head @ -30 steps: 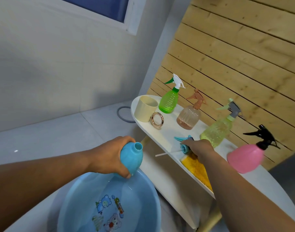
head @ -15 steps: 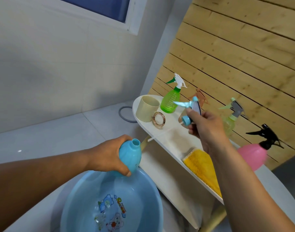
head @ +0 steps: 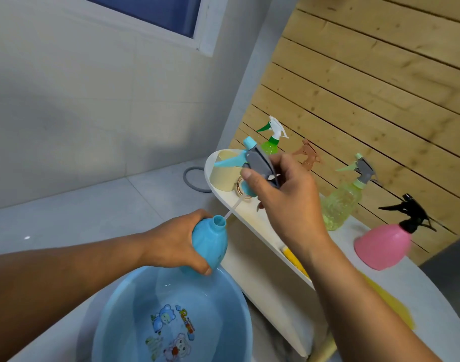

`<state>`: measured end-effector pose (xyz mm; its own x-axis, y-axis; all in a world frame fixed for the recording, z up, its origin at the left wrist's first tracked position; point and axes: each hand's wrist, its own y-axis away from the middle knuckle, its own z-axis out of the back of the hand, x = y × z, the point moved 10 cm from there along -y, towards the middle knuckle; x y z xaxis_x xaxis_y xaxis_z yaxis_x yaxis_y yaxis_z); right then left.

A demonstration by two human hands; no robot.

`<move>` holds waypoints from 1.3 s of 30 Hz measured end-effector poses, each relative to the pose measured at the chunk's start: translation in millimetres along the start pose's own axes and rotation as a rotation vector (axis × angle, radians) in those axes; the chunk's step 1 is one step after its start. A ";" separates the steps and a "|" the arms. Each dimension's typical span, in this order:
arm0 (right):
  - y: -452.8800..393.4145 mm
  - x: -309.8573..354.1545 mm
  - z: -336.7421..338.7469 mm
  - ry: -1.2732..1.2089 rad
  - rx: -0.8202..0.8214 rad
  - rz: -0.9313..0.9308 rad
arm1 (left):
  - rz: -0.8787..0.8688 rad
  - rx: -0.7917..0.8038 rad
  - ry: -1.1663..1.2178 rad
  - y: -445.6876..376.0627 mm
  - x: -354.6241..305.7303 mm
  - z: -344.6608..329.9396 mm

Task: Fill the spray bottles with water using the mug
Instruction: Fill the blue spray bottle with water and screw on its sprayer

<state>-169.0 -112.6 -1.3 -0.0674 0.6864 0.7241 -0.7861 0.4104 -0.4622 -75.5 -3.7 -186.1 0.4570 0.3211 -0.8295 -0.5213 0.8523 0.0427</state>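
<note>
Now left hand (head: 171,241) grips round blue bottle (head: 210,246), neck uncapped; right hand (head: 283,199) grips grey-blue sprayer head (head: 257,163).

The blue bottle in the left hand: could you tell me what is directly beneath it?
Beneath the blue bottle is the blue basin, with cartoon figures printed inside. The left hand covers the bottle's base.

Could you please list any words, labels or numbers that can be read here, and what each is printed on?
Basin: short coloured lettering beside the cartoon animals printed on its bottom, too blurred to read.
Blue bottle in the left hand: small dark marks low on its side, too small to read.
Nothing else carries readable text.
</note>
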 end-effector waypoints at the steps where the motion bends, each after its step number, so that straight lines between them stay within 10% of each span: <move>1: 1.7 -0.7 -3.4 0.009 0.024 0.002 | -0.005 -0.001 -0.003 -0.6 -1.7 0.3; 39: -34.7 -11.6 13.2 0.029 0.475 -0.019 | -0.149 0.087 0.161 -53.8 -90.8 21.3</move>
<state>-149.1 -142.7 13.2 -0.0385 0.7007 0.7124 -0.9813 0.1080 -0.1592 -73.6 -69.9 -101.2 0.3998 0.1247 -0.9081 -0.3894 0.9199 -0.0452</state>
